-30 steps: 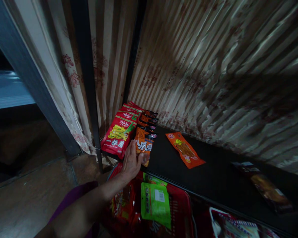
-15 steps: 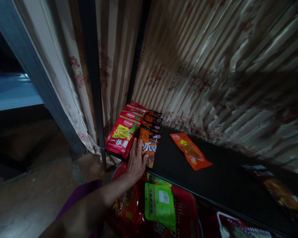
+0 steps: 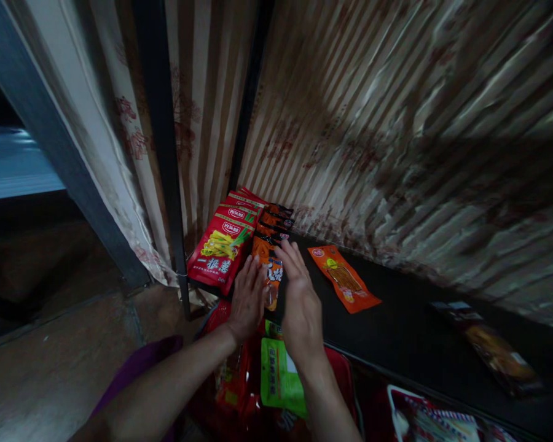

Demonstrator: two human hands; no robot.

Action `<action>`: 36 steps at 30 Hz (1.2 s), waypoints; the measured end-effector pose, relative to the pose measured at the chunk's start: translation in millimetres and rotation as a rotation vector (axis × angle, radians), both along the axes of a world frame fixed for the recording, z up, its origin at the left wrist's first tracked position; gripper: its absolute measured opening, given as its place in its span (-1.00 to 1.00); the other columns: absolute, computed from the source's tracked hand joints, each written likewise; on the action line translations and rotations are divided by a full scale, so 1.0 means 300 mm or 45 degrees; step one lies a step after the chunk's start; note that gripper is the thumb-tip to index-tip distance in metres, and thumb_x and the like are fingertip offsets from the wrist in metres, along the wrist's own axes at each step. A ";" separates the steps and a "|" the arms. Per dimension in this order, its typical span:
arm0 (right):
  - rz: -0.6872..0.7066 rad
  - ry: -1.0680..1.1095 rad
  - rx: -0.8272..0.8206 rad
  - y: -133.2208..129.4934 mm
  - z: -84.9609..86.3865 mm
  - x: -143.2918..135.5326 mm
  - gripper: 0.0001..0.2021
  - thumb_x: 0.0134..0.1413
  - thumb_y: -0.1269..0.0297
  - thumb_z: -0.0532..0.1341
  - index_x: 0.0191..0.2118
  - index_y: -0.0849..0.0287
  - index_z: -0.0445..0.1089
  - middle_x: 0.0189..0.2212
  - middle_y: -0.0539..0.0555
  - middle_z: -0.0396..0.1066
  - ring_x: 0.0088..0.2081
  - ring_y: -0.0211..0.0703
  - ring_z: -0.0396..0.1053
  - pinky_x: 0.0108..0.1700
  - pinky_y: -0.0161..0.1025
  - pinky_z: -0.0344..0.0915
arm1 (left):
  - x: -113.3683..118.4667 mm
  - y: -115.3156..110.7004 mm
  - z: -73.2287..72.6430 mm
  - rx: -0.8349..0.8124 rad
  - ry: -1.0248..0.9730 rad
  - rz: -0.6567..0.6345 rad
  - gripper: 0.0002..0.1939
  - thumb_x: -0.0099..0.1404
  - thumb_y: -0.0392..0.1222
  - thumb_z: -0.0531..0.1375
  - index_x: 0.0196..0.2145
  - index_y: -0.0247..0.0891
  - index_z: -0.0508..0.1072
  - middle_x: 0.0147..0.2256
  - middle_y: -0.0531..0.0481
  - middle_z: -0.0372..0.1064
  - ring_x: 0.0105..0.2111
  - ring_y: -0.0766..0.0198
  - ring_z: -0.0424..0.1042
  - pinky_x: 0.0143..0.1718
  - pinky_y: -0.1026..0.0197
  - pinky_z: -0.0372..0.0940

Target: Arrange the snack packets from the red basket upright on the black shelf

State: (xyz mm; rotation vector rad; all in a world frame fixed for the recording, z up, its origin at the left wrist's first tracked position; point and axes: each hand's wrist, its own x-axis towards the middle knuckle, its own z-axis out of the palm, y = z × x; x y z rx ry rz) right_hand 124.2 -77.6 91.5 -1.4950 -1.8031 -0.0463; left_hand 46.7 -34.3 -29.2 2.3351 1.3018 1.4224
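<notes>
Right hand (image 3: pixel 303 310) has come in on the right of the orange packets (image 3: pixel 273 287), fingers extended, gripping nothing; left hand (image 3: pixel 247 301), likewise flat, nearer, at their left edge. Packets lie between both on the black shelf (image 3: pixel 396 328), long axis running toward the curtain (image 3: pixel 350 123).

The left hand (image 3: pixel 247 298) and right hand (image 3: pixel 301 316) are bare, as are the left forearm (image 3: pixel 166 383) and right forearm (image 3: pixel 329 399). Beside the left forearm shows a plain, deep-purple garment (image 3: pixel 138 363) with a rounded outline; which garment is unclear.
</notes>
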 end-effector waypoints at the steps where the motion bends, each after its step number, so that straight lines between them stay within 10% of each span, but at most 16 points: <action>1: -0.029 -0.039 -0.019 0.035 -0.011 0.015 -0.58 0.31 0.15 -0.10 0.18 0.14 0.21 0.23 0.19 0.14 0.27 0.05 0.01 0.22 0.13 0.06 | 0.002 0.003 -0.005 0.018 -0.014 0.003 -0.45 0.40 -0.27 -0.10 0.31 -0.20 -0.14 0.29 -0.22 -0.05 0.34 0.15 -0.28 0.23 -0.11 0.04; 9: -0.268 0.170 0.046 0.214 -0.221 0.103 -0.40 0.25 0.02 -0.11 0.29 0.27 0.00 0.37 0.22 -0.31 0.37 0.01 -0.36 0.29 0.13 -0.14 | -0.007 0.028 0.048 -0.105 -0.021 0.065 -0.47 0.36 -0.26 -0.06 0.27 -0.32 0.00 0.30 -0.29 -0.12 0.32 0.06 -0.19 0.24 -0.12 0.03; 14: -0.351 0.893 -0.155 0.217 -0.293 0.095 -0.26 0.15 -0.11 0.00 0.33 0.17 -0.14 0.30 0.23 -0.02 0.30 0.02 -0.02 0.25 0.03 0.01 | -0.011 0.063 0.081 -0.231 -0.123 0.031 -0.43 0.34 -0.18 -0.01 0.26 -0.38 0.00 0.30 -0.32 -0.12 0.30 0.08 -0.09 0.23 -0.06 0.06; 23: -0.191 1.448 -0.278 0.297 -0.238 0.119 -0.25 -0.01 -0.11 0.18 0.26 0.09 0.06 0.19 0.15 0.22 0.14 -0.04 0.27 0.11 -0.14 0.25 | -0.016 0.136 0.114 -0.417 -0.214 -0.038 -0.42 0.37 -0.06 -0.04 0.26 -0.35 0.02 0.29 -0.29 -0.10 0.30 0.11 -0.07 0.25 -0.04 0.02; 36: -0.261 1.143 -0.184 0.334 -0.289 0.147 -0.41 0.08 -0.10 0.07 0.20 0.03 0.20 0.03 0.06 0.41 0.02 -0.10 0.35 0.05 -0.17 0.23 | 0.018 0.169 0.136 -0.434 -0.100 -0.069 -0.42 0.37 -0.09 -0.08 0.26 -0.43 0.02 0.27 -0.36 -0.04 0.29 0.05 -0.05 0.24 -0.06 0.04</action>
